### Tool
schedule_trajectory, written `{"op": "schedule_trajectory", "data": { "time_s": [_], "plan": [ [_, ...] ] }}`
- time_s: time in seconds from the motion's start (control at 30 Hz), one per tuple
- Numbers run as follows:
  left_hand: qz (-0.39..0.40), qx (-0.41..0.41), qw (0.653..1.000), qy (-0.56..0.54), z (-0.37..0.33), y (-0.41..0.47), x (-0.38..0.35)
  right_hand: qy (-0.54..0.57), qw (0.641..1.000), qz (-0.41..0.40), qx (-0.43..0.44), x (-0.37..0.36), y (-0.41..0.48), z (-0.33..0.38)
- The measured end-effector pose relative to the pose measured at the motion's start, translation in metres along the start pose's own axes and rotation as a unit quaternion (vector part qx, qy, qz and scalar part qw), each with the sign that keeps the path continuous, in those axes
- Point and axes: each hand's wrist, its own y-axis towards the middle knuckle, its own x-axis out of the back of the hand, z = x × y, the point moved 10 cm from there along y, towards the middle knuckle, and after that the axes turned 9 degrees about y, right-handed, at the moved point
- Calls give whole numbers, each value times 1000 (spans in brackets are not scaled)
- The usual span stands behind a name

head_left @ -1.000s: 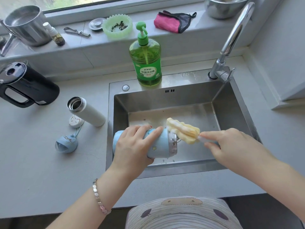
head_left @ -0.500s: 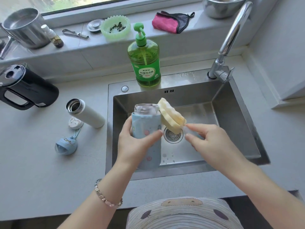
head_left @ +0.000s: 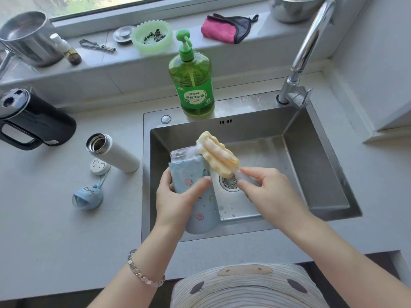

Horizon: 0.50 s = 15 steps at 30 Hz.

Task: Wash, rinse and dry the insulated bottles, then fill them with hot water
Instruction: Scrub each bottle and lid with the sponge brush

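Now, over the steel sink (head_left: 255, 130): grips the pale-blue cartoon-print insulated bottle (head_left: 201, 210) in the left hand (head_left: 175, 196), with the thumb laid across the near face and the fingers wrapped round the back, mouth up and tipped slightly away. Pinches the clear handle of the yellow sponge bottle brush (head_left: 216, 155) between thumb and fingertips of the right hand (head_left: 264, 190), with the other fingers folded loosely beneath. Presses the foamy sponge head against the bottle's open rim, up and just beyond the left thumb tip, with suds along the lip. Directly below the right fingertips, between the two hands: the drain strainer (head_left: 230, 183). Well left of the left-hand fingers, on the counter: the white insulated bottle (head_left: 115, 155), lying on its side with its mouth open, just beside its white lid (head_left: 99, 166); nearer, also left, the blue dome lid (head_left: 87, 196). Far beyond both sets of fingers, upright on the sink ledge: the green dish-soap pump bottle (head_left: 192, 85).
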Motion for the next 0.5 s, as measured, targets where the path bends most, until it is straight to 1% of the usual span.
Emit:
{"op": "schedule_trajectory", "data": {
  "time_s": [0.07,0.17,0.3,0.4,0.5],
  "plan": [
    [-3,3,1000,-3,0,4,2,-12,1000,0,18,-1,-6,7],
    [-5,-16,1000,17,-5,8,7,-30,999,29,26,-7,-16,13],
    [13,-42,998,45,-12,5,4,-4,1000,-6,3,6,-10,8],
    [12,-49,998,44,-13,3,5,-3,1000,-5,-2,5,-6,5],
    [30,-57,996,62,-14,-3,-1,-7,1000,-1,2,4,-11,0]
  ]
}}
